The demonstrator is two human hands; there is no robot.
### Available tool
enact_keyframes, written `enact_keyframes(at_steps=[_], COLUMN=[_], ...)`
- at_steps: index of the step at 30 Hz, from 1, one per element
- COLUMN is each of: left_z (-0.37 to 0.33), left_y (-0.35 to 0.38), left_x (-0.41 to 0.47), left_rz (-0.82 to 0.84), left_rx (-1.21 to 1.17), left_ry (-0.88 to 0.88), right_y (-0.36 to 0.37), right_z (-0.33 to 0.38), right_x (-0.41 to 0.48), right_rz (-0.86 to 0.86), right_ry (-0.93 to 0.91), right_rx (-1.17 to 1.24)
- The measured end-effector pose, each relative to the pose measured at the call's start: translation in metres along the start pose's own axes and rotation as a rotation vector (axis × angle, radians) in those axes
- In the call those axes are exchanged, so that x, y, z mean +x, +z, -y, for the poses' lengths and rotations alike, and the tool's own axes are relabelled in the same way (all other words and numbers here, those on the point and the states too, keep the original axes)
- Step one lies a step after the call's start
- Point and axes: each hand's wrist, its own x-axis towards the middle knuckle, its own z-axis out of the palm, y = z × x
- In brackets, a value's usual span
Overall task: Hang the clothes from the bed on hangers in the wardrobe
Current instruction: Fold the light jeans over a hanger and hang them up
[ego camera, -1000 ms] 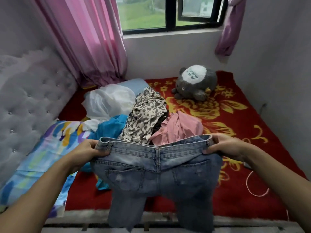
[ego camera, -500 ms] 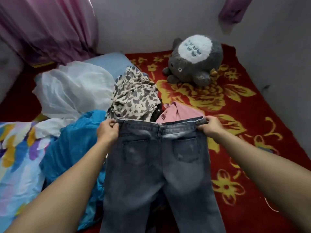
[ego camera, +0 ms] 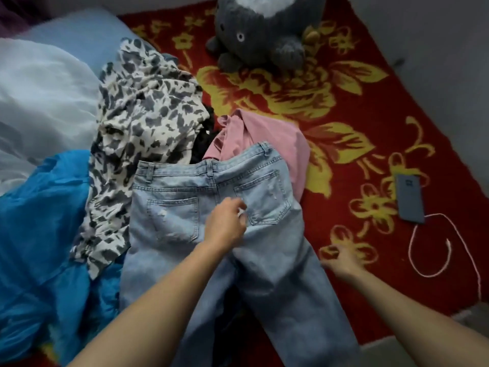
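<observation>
The jeans (ego camera: 270, 266) lie spread on the bed (ego camera: 344, 144), back pockets up. The waistband rests on a pink garment (ego camera: 264, 133) and against a leopard-print garment (ego camera: 148, 123). Both legs run out of the bottom of the view, and the person's left forearm covers much of the left leg. The left hand (ego camera: 226, 225) sits on the seat of the jeans between the two pockets. Its fingers (ego camera: 239, 205) are bent down toward the denim but smeared by blur, so whether they pinch the cloth or only touch it cannot be told. The right hand (ego camera: 342, 258) is at the outer edge of the right leg, over the red flowered blanket. Its fingers (ego camera: 330, 251) are loosely curled with the thumb at the seam, and a grip on the seam cannot be made out either. A dark garment shows only as a sliver between the leopard and pink ones. A blue garment (ego camera: 39, 221) is heaped to the left, with white fabric (ego camera: 39, 88) beyond it. A grey plush toy (ego camera: 264, 30) is cut off at the top edge. A phone (ego camera: 410, 198) and its pale cable (ego camera: 428, 247) lie to the right, well apart from the jeans.
</observation>
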Motion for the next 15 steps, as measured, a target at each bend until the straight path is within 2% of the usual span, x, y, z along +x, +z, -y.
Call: enact_keyframes(at_steps=[5,7,8,11,13,15], left_z=[-0.079,-0.093,-0.095,-0.089,-0.082,-0.076], left_y=[0.073,0.105,0.117,0.122,0.105,0.075], left_x=[0.052,0.064,0.069,0.067,0.058,0.042], left_rz=[0.104,0.171,0.2,0.246,0.152,0.001], left_rx=[0.433,0.647,0.744,0.917,0.892,0.781], left_ry=[0.506,0.625,0.622,0.466,0.465,0.548], right_y=[0.032,0.039,0.04,0.039,0.036,0.033], right_z=[-0.091,-0.114,-0.122,-0.143,-0.147,-0.138], right_x=[0.015,0.017,0.016,0.006,-0.012,-0.041], right_rz=[0.07,0.098,0.133,0.25,0.271,0.331], right_ry=[-0.035,-0.06,-0.077,-0.176,-0.287,-0.404], right_rx=[-0.154,-0.167,-0.177,-0.205,-0.179,-0.157])
